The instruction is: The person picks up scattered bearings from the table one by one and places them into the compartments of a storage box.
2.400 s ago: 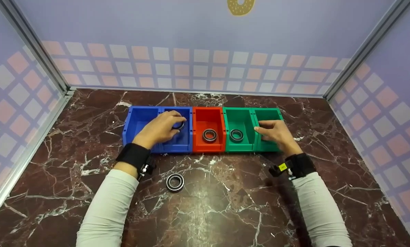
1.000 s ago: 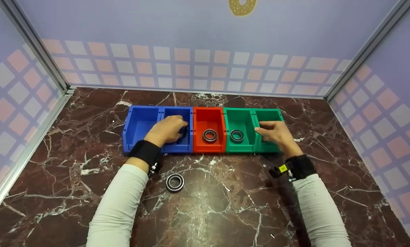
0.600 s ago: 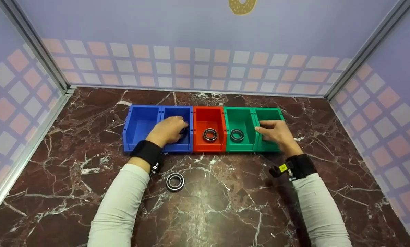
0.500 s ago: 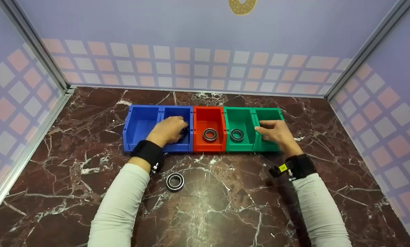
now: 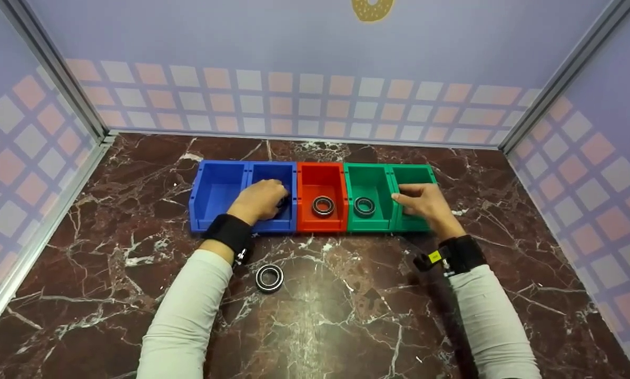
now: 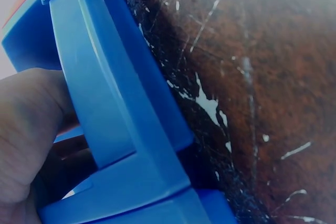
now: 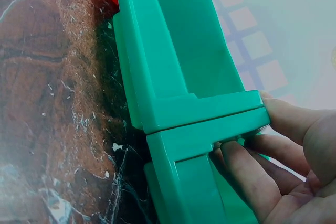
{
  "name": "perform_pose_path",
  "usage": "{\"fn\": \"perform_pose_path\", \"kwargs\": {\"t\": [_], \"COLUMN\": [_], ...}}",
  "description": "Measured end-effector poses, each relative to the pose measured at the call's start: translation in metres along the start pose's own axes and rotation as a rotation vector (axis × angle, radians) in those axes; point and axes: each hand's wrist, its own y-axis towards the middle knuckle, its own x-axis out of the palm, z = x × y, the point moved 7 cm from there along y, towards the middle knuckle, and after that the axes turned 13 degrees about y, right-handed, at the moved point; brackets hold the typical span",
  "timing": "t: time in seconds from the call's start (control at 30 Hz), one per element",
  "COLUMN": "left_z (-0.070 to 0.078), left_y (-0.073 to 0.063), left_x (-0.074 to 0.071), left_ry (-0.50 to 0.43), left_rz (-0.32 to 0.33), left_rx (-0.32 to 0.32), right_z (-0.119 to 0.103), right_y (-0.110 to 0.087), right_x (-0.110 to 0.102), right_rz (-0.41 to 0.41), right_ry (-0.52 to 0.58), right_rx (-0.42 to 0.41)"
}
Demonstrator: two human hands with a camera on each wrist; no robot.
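My left hand reaches down into the right-hand blue bin and grips a bearing there, of which only a dark sliver shows at the fingertips. In the left wrist view the bin's front wall covers the fingertips. My right hand pinches the wall between the two green bins: its thumb lies on the rim and its fingers bend into the rightmost green bin. One bearing lies flat in the red bin, another bearing in the left green bin.
A further bearing lies on the dark marbled tabletop, in front of the blue bins. The leftmost blue bin adjoins the others in one joined row. Patterned panels enclose the table at the back and both sides.
Since the oldest frame, my left hand has moved slightly right and lower into the blue bin with the bearing. It is almost still over the last half second. My right hand stays put.
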Motion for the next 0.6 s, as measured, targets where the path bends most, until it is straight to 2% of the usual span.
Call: {"fn": "perform_pose_path", "kwargs": {"t": [0.3,0.6], "left_z": [-0.0001,-0.0002], "left_y": [0.0009,0.0008], "left_x": [0.0029,0.0015], "left_ry": [0.016,0.014], "left_rz": [-0.04,-0.036], "left_rx": [-0.015,-0.02], "right_z": [0.0015,-0.0003], "right_y": [0.0017,0.0024], "right_x": [-0.0009,-0.0015], "right_rz": [-0.002,0.026], "right_ry": [0.001,-0.033], "right_rx": [0.008,-0.007]}}
